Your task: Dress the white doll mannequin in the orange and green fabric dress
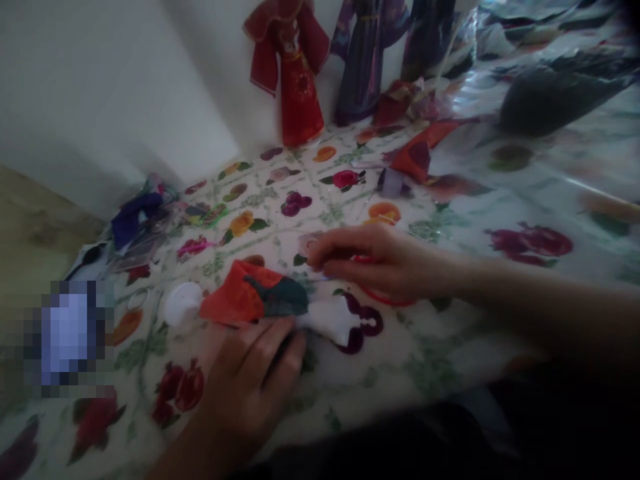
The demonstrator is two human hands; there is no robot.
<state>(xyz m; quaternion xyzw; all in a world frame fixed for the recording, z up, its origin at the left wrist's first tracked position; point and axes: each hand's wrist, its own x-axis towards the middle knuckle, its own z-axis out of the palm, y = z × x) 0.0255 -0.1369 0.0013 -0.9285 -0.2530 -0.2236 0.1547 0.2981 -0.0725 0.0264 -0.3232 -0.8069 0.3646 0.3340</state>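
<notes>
A small white dress-form figure (327, 319) lies on its side on the table. Orange-red cloth (235, 293) and dark green cloth (285, 297) wrap its lower part, and its round white base (183, 303) points left. My left hand (250, 373) rests along the figure's near side, fingers apart and fingertips touching about its waist; what lies beneath them is hidden. Above the figure, my right hand (385, 260) is curled in a pinch. Anything between those fingertips is too small and blurred to name. A red curved object (387, 297) shows partly beneath the right hand.
Against the wall stand a red robed figure (303, 100) and a purple robed figure (363, 60). Cloth scraps (417, 157) and a dark plastic-like bundle (560, 100) lie at the right. Dark blue cloth (137, 217) sits at the left edge of the fruit-patterned tablecloth (333, 420).
</notes>
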